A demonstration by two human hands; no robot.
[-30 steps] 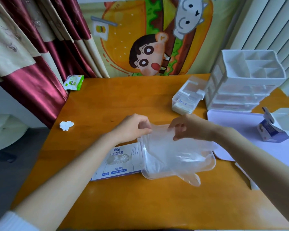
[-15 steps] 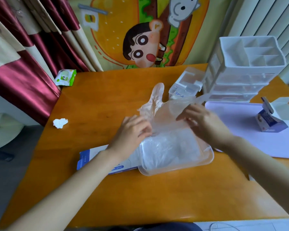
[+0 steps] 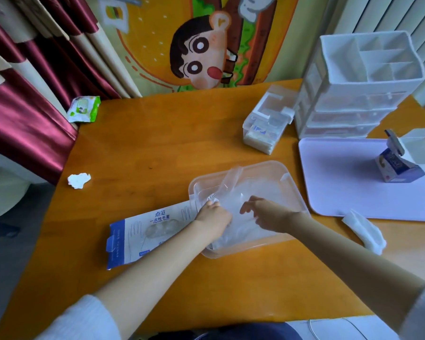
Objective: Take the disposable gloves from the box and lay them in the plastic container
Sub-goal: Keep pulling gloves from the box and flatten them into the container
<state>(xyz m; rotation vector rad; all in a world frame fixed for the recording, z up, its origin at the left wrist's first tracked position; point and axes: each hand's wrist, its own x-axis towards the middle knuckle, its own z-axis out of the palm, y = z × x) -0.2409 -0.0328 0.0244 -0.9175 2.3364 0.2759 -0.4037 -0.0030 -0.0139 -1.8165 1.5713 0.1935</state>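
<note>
My left hand [image 3: 212, 214] grasps clear gloves [image 3: 250, 192] inside the plastic container [image 3: 296, 190]; right hand [image 3: 268, 214], fingers loosely spread, presses them beside the glove box [image 3: 142, 235].

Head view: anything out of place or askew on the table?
Some clutter: a crumpled white scrap lies loose near the table's left edge. The glove box lies flat and skewed, its far end tucked under the container. One glove drapes over the container's back rim rather than lying flat.
</note>
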